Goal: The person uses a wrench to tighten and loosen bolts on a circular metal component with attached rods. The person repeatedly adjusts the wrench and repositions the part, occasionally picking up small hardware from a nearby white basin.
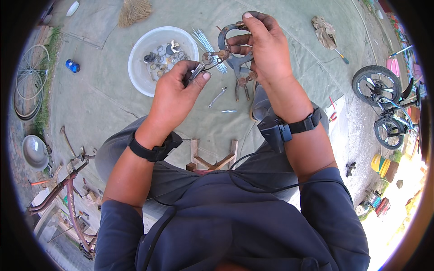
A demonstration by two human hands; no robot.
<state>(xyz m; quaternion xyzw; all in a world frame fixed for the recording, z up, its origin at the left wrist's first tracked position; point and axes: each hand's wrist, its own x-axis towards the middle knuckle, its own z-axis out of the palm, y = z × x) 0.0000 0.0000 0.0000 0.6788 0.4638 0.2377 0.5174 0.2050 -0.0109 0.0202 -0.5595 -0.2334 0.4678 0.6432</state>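
Note:
My right hand [270,47] is closed around a worn grey bicycle brake caliper [236,62] with curved arms and rusty bolts, lifted in front of me. Lower and to its left, my left hand [178,88] pinches a slim silver metal tool [195,72] between thumb and fingers. The tool's far end lies close by the caliper's rusty bolt parts [209,58]; whether they touch I cannot tell. Fingers hide much of the tool. Behind my left hand stands a whitish plastic basin [138,74] with small rings and metal parts inside.
A spanner [218,97], a short shiny piece [229,110] and a bundle of spokes [209,47] lie on the green ground sheet [101,90]. A wooden stool frame [213,162] is between my legs. Bicycle frame parts [72,207] lie left; a small bicycle [384,106] is right.

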